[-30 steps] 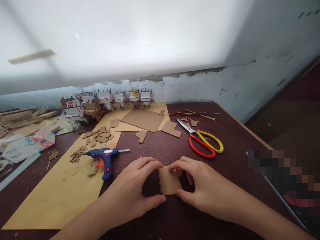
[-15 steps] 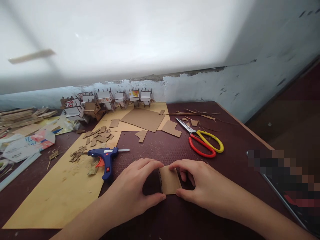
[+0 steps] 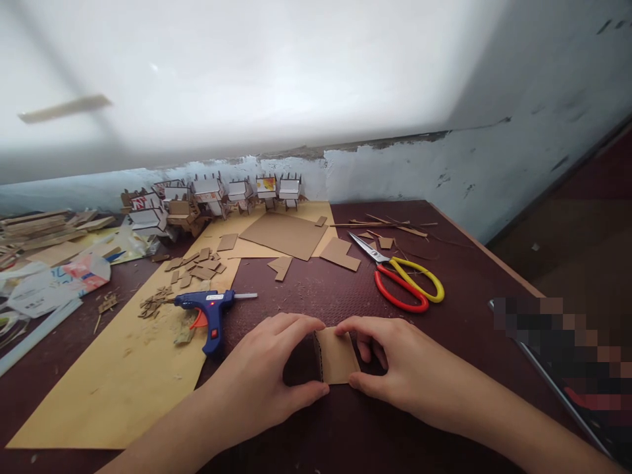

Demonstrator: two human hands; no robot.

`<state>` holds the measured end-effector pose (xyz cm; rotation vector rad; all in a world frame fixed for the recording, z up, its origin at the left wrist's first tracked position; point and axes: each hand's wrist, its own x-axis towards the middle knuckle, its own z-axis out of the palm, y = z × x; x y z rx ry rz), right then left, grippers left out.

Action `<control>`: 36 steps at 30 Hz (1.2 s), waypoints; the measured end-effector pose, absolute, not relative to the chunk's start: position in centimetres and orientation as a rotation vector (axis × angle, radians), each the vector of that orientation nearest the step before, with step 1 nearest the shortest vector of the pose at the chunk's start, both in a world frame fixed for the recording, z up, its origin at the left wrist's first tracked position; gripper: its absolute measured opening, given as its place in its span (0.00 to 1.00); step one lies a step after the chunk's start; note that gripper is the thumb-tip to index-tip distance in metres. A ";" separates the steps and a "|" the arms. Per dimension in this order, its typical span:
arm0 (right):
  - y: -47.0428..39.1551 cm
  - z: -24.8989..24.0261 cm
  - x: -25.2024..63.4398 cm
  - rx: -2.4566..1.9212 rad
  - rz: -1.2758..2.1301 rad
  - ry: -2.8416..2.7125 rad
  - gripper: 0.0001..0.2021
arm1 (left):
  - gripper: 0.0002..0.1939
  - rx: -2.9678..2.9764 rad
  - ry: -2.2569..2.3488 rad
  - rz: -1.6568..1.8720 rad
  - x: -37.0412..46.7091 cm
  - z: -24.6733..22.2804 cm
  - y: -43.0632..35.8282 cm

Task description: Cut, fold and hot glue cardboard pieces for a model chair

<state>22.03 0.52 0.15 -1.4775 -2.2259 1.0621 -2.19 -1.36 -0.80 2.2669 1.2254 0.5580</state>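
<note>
A small folded or joined cardboard piece (image 3: 338, 357) stands near the front of the dark table, its ribbed edge facing left. My left hand (image 3: 281, 365) grips its left side between thumb and fingertips. On its right side, my right hand (image 3: 382, 352) holds it with the index finger on the top face and the thumb at the lower corner. To the left of my left hand lies a blue glue gun (image 3: 212, 316) with a lit red switch. Scissors (image 3: 407, 280) with one red and one yellow handle rest open beyond my right hand.
Small cardboard chair-like models (image 3: 240, 191) line the wall. Cardboard scraps (image 3: 200, 266) and a large cardboard sheet (image 3: 281, 235) lie on yellow paper (image 3: 108, 375). Plastic wrappers (image 3: 59, 283) and stacked strips (image 3: 39, 227) are at left. A pixelated area covers the right edge.
</note>
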 end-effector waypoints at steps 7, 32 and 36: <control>0.4 0.1 22.1 -1.466 1.055 -2.234 0.15 | 0.28 2.275 1.214 0.570 -2.1 -0.8 -1.4; 1.3 0.3 21.7 -1.231 1.541 -1.630 0.09 | 0.26 2.298 1.309 1.012 -2.6 0.4 -1.3; 1.3 0.3 21.5 -1.219 1.572 -1.639 0.09 | 0.28 2.328 1.293 1.022 -2.7 0.1 -1.1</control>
